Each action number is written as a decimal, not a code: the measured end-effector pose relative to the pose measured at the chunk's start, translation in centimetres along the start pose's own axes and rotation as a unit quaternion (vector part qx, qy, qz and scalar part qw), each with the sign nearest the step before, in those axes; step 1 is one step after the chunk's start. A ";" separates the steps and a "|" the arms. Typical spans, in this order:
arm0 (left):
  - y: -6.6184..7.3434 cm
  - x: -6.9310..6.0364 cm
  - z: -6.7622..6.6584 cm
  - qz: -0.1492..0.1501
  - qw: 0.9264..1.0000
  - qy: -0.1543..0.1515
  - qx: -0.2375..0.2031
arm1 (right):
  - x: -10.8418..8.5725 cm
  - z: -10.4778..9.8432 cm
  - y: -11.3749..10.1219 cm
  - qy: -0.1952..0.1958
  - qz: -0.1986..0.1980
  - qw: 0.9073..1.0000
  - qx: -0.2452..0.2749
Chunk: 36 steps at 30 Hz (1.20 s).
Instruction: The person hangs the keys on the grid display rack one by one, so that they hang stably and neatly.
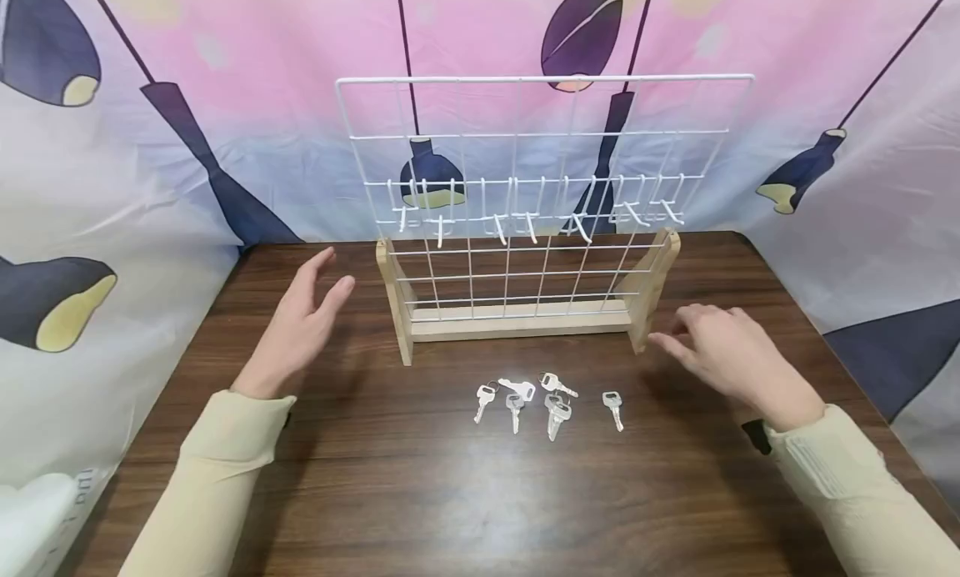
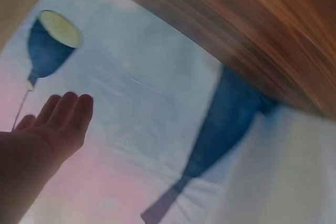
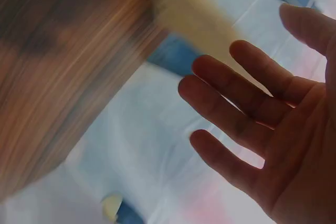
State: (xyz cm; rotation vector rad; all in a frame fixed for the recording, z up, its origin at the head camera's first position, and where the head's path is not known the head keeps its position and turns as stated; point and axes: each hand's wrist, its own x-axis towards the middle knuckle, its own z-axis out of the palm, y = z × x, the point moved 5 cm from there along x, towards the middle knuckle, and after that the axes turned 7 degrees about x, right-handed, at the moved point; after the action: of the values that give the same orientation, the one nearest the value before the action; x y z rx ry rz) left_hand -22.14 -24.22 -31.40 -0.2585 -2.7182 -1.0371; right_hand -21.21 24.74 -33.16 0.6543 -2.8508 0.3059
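Behind both hands hangs a printed cloth (image 1: 300, 135), pink, blue and white with dark lamp shapes. Below them spreads the brown surface (image 1: 450, 502), its wood grain running beneath and between the arms. The rack (image 1: 521, 325), a white wire grid on a pale wooden stand, stands upright between the hands, its left foot well to the right of the left hand (image 1: 300, 323) and its right foot just beside the right hand (image 1: 723, 356); whether the thumb touches that foot I cannot tell. Pale sleeves (image 1: 217, 452) cover both forearms up to the wrists. The left hand is relaxed, its thumb apart from the fingers; the right hand has its fingers loosely bent and spread apart, as the right wrist view shows. Farther away than the hands and between them, a row of white hooks (image 1: 579, 227) hangs on the grid. Smallest are the keys (image 1: 514, 403), lying in a loose cluster between the hands, in front of the rack, with one single key (image 1: 612, 410) nearest the right hand.
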 end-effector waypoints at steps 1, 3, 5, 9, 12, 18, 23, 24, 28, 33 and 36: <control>0.5 0.3 0.3 0.006 1.000 0.009 -0.029 | 0.1 0.2 -0.6 -0.003 -0.001 1.000 0.013; 1.5 0.9 0.7 0.018 0.996 0.030 -0.079 | 0.4 0.8 -2.0 -0.017 -0.003 0.999 0.040; 2.5 1.6 1.0 0.028 0.991 0.046 -0.124 | 0.9 1.5 -3.4 -0.029 -0.008 0.997 0.070; 4.6 3.0 1.6 0.034 0.976 0.085 -0.198 | 2.0 2.7 -6.0 -0.044 -0.035 0.992 0.116; 6.0 3.9 2.2 0.044 0.962 0.105 -0.248 | 3.0 3.4 -7.9 -0.043 -0.064 0.988 0.130; 6.2 4.9 3.4 0.058 0.949 0.124 -0.284 | 4.3 4.9 -11.7 -0.074 -0.106 0.983 0.128; 4.4 4.9 4.8 0.052 0.947 0.123 -0.292 | 4.7 6.6 -13.9 -0.117 -0.122 0.976 0.136; 4.2 5.0 4.9 0.058 0.945 0.128 -0.294 | 4.8 6.9 -14.1 -0.121 -0.123 0.975 0.138; 4.1 5.2 5.1 0.099 0.934 0.162 -0.304 | 5.1 8.0 -14.8 -0.131 -0.135 0.973 0.137; 4.0 5.5 5.0 0.126 0.919 0.183 -0.325 | 5.7 8.7 -15.8 -0.133 -0.151 0.971 0.131; 3.8 5.5 5.1 0.128 0.910 0.186 -0.348 | 6.0 9.0 -16.3 -0.141 -0.144 0.971 0.131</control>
State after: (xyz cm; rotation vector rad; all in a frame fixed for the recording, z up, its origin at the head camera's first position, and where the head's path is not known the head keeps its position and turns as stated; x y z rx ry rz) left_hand -27.21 -17.52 -31.25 -0.4582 -1.8368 -1.7237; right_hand -20.54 5.74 -37.80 1.2390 -2.9421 0.5905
